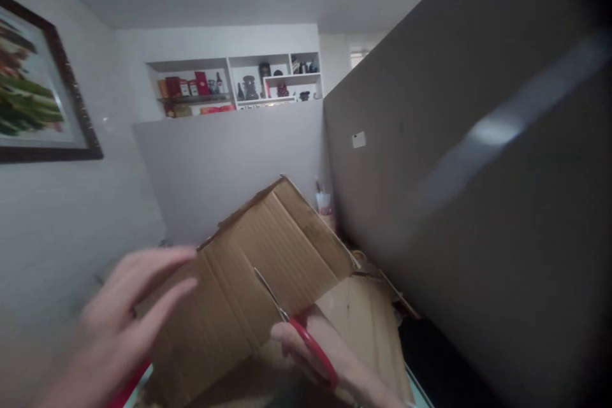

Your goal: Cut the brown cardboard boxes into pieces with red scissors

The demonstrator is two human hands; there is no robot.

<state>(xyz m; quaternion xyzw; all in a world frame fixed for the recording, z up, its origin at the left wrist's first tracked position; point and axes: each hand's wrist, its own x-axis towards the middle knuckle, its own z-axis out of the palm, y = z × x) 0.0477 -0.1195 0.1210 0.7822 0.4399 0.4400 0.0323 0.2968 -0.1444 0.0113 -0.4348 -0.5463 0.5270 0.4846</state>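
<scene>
A large piece of brown cardboard (277,242) stands tilted in front of me, with creases across it and a ragged upper left edge. My right hand (299,344) grips scissors (313,350) with red handles, low in the middle of the view. Their blades point up and left in front of the cardboard; whether they touch it I cannot tell. At the cardboard's left edge is my left hand (124,312), smeared by motion, its thumb and fingers apart. Contact between this hand and the cardboard is unclear.
More cardboard (373,319) lies below on the right. A tall dark grey panel (459,159) rises close on the right, a paler partition (234,159) ahead. Shelves (258,102) with bottles and boxes are beyond. A framed picture (33,95) hangs left.
</scene>
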